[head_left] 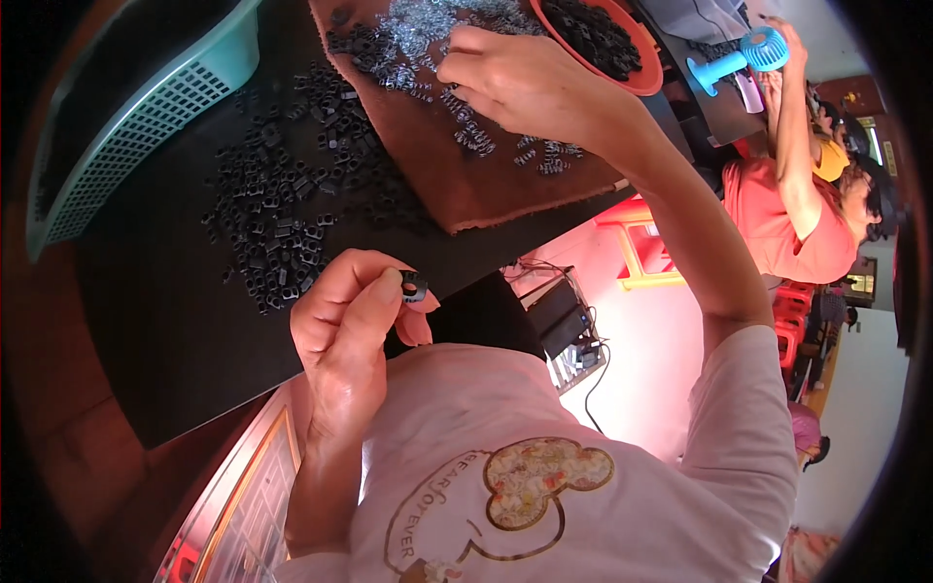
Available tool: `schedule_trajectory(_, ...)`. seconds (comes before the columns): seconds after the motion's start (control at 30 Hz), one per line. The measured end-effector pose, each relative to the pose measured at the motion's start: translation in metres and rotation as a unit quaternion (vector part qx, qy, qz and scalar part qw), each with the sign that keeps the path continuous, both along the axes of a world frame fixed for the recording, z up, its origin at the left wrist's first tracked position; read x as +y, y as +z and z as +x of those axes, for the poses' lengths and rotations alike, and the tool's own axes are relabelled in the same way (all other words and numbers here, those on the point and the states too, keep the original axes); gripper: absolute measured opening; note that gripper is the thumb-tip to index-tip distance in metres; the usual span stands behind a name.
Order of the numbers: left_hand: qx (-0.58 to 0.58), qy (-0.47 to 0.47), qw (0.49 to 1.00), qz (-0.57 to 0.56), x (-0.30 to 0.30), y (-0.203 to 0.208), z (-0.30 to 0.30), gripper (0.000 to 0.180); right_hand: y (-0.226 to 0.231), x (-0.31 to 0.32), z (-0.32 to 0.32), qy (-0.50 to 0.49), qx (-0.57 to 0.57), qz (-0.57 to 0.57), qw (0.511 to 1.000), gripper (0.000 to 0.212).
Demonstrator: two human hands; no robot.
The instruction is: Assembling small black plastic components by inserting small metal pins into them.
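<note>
My left hand (345,311) pinches a small black plastic part (415,288) with a round hole, between thumb and fingers near the table's front edge. Farther off to the right, my right hand (525,87) reaches over a heap of small metal springs (418,29), its fingers curled down among them. Whatever those fingertips hold is hidden. The springs lie on a brown cloth (486,194), with a few strays below my right hand. Many loose black plastic parts (277,214) are scattered across the black table, left of the cloth.
A teal perforated basket (146,126) stands at the left. An orange-red bowl (653,73) of black pieces sits beyond my right hand. Toward the right are a blue fan (763,49), a co-worker in a red shirt (777,214) and a red stool (632,253).
</note>
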State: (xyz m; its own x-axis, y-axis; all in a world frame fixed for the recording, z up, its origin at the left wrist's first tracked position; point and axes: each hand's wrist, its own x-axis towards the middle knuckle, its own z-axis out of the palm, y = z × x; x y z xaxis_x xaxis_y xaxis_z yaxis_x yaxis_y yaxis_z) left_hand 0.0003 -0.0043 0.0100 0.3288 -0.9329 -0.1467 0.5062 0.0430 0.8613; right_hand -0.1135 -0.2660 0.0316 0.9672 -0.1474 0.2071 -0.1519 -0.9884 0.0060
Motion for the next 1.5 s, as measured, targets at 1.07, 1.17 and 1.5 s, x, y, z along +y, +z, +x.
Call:
schedule_trajectory(1.07,0.120,0.081,0.985,-0.094,0.001,-0.012,0.005,0.027,-0.017,0.139,0.011,0.082,-0.333,0.331,0.879,0.014)
schedule_trajectory(1.17,0.132,0.094,0.982,-0.091,0.001,-0.011,0.004,0.027,-0.021,0.145,0.010,0.070,-0.343,0.328,0.877,0.016)
schedule_trajectory(1.5,0.101,0.071,0.986,-0.110,0.005,-0.013,0.004,0.025,-0.012,0.136,0.007,0.095,-0.277,0.314,0.903,0.020)
